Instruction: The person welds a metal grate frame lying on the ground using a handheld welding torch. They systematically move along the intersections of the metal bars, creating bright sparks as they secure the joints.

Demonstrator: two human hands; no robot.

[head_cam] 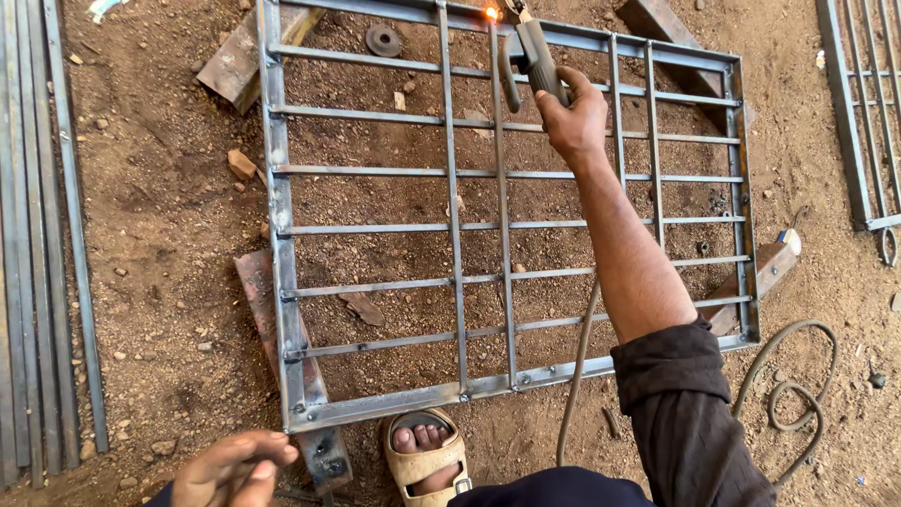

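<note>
A: Right hand (574, 120) is reaching out to the far edge of the metal grille (507, 225), fist wrapped tight around the handle of the electrode holder (533, 58). The tip is glowing orange (490, 13) where it is meeting the top rail, at the end of a vertical bar.

B: Why the long reach?

A: My reading: the grille is lying flat on the dirt, and the person is standing at its near edge, one sandalled foot (427, 458) just under the bottom rail. The arm is stretching almost the whole height of the frame. The cable (574, 376) is trailing back beneath the bars toward the body, with slack looping at the right (793, 394).

B: Grille sitting straight on the ground?

A: No. It is resting on rusty steel offcuts, one under the near left corner (324, 451), one at the top left (235, 61), and more at the right. That is likely keeping it off the soil.

B: And the left hand?

A: Left hand (233, 468) is hanging low at the bottom of the view, near the left corner block, fingers curled inward. Whether it is gripping something, I cannot tell. It is not touching the frame.

B: Anything else around?

A: Steel bars (42, 235) lying in a row far left, and part of a second grille (868, 113) at the right edge.
</note>
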